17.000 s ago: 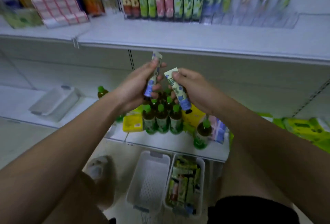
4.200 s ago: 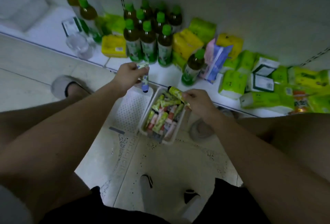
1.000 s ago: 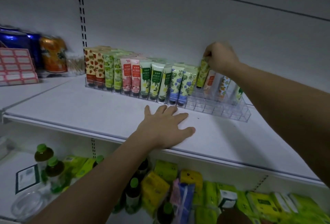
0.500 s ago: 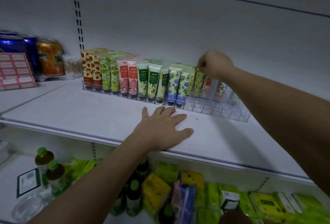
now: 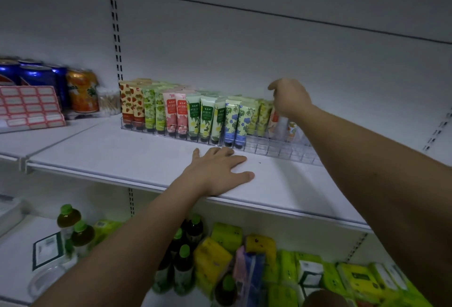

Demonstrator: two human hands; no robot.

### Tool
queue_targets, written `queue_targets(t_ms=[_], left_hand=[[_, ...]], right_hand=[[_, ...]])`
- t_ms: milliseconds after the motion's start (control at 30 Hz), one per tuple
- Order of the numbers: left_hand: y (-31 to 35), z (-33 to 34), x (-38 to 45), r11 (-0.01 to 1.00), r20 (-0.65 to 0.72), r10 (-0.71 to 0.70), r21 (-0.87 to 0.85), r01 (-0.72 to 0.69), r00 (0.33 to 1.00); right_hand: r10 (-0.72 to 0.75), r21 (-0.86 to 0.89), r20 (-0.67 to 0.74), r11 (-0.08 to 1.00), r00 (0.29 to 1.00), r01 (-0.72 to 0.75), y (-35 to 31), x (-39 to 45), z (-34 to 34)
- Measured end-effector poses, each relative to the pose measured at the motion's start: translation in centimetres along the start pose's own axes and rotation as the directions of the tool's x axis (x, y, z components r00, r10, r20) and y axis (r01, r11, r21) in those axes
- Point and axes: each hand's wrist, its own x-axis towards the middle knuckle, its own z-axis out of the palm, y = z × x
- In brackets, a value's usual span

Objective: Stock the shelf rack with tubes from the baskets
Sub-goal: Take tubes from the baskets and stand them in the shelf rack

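tubes (image 5: 195,116) fill the rack's (image 5: 281,151) left; right front slots stand open.

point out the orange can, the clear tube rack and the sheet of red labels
orange can (image 5: 82,92): head view, middle of its printed side
clear tube rack (image 5: 281,148): head view, empty front slots at its right end
sheet of red labels (image 5: 30,106): head view, centre of the sheet

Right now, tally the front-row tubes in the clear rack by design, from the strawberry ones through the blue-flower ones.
Strawberry tubes: 2
Green grape tubes: 2
Pink tubes: 2
White-and-green tubes: 3
Blue-flower tubes: 2
Total: 11
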Motion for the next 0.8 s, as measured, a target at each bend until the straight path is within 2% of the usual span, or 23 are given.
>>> queue_targets(t_ms=[67, 133, 200, 267, 433, 533, 600, 667, 733, 800], left_hand=[[0.1, -0.2, -0.4, 1.0, -0.054, -0.019, 0.009, 0.02, 0.998], [0.7, -0.3, -1.0, 0.996, -0.168, -0.055, 0.055, 0.066, 0.984], [1.5, -0.5, -1.8, 0.989, -0.317, -0.105, 0.063, 0.131, 0.943], [1.8, -0.4, -3.2, 0.988, -0.42, -0.145, -0.009, 0.155, 0.896], [1.0, 1.4, -10.7, 0.979, -0.637, -0.087, -0.197, -0.052, 0.766], [0.6, 4.0, -16.3, 0.959, -0.699, -0.121, -0.265, -0.098, 0.705], [0.1, 6.1, -19.0, 0.928, -0.645, -0.229, -0.372, -0.038, 0.729], [-0.6, 8.9, -20.8, 0.849, -0.441, -0.378, -0.516, 0.115, 0.814], [-1.7, 12.1, -21.8, 0.804, -0.215, -0.455, -0.517, 0.294, 0.864], [-2.9, 15.6, -22.4, 0.784, -0.055, -0.492, -0.462, 0.414, 0.869]], right_hand=[[-0.042, 0.047, 0.042, 0.998, 0.998, 0.04, -0.6, -1.3, -0.7], [-0.084, 0.088, 0.09, 0.993, 0.992, 0.076, -1.6, -3.4, -1.5], [-0.113, 0.152, 0.134, 0.984, 0.984, 0.092, -2.9, -6.0, -2.0], [-0.152, 0.227, 0.184, 0.968, 0.971, 0.109, -4.3, -9.0, -2.3], [-0.274, 0.408, 0.266, 0.901, 0.924, 0.15, -5.7, -17.7, -3.4], [-0.294, 0.524, 0.341, 0.848, 0.893, 0.079, -5.2, -23.1, -3.3], [-0.311, 0.546, 0.387, 0.836, 0.868, 0.056, -5.1, -25.7, -2.0], [-0.309, 0.539, 0.434, 0.841, 0.846, 0.031, -5.1, -28.1, 0.4], [-0.289, 0.57, 0.489, 0.82, 0.823, -0.05, -5.3, -30.3, 3.9], [-0.251, 0.585, 0.555, 0.796, 0.793, -0.158, -5.4, -32.8, 7.7]])
